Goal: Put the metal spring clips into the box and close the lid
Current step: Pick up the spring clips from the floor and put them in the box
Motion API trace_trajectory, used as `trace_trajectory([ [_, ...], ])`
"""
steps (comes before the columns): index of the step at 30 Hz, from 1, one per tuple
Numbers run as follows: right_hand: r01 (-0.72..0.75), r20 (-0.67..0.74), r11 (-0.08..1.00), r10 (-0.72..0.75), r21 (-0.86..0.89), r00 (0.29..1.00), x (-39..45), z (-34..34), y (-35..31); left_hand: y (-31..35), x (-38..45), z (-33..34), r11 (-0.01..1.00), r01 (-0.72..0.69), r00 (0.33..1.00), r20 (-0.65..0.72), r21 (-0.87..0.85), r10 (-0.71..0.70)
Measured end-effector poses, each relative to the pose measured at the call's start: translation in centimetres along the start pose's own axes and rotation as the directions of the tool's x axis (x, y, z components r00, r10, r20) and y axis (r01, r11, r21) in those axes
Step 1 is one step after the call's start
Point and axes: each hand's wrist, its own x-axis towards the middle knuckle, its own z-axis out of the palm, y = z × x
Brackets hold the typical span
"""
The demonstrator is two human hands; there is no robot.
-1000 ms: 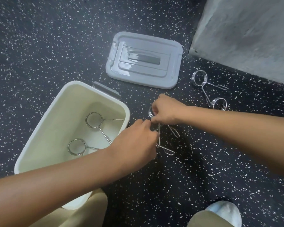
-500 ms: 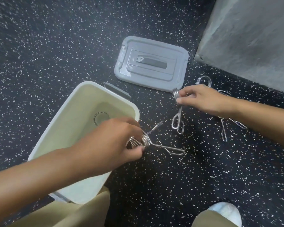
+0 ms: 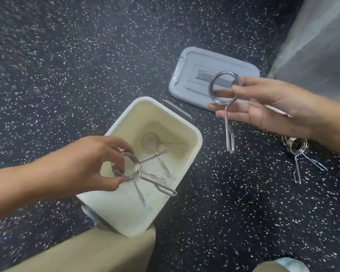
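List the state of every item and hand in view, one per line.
Box: open, clips inside.
Lid: off, flat on the floor.
Left hand: gripping a clip over the box.
Right hand: holding a second clip aloft.
Floor clips: lying loose, not yet picked up.

5 spring clips: 2 in the box (image 3: 192,134), 1 in each of 2 hands, 1 on the floor. 1 box, 1 lid (image 3: 192,75).

Spring clips, one by one: in box (image 3: 150,141) and (image 3: 159,176); left hand's (image 3: 126,167); right hand's (image 3: 224,87); floor's (image 3: 295,146). Hands: left hand (image 3: 90,163), right hand (image 3: 263,103).

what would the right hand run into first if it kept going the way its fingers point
The right hand, holding a spring clip, points left toward the box. It would probably pass over the box's far rim; height above it is unclear.
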Motion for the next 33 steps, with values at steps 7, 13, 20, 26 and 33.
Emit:
trace_trajectory([
  [7,-0.017,0.015,0.988,0.019,-0.154,1.000,2.2,5.0,1.1,-2.0,0.7,2.0,0.997,0.015,0.995,0.093,0.077,-0.022],
  [13,0.019,0.003,0.936,-0.020,-0.351,1.000,3.5,7.2,2.1,-4.4,1.6,1.3,0.994,-0.003,0.998,0.066,0.113,-0.005],
  [20,0.013,-0.017,0.868,-0.025,-0.496,1.000,4.7,7.9,2.6,-6.5,2.8,4.8,0.972,-0.096,0.975,0.218,0.216,0.048],
  [26,0.031,-0.027,0.853,-0.053,-0.520,0.998,5.9,8.7,3.2,-7.8,3.7,8.5,0.856,-0.164,0.961,0.274,0.491,0.027],
  [33,0.049,-0.032,0.727,-0.098,-0.685,0.995,7.9,9.7,4.4,-7.6,3.7,9.8,0.792,-0.145,0.987,0.146,0.593,0.072],
])
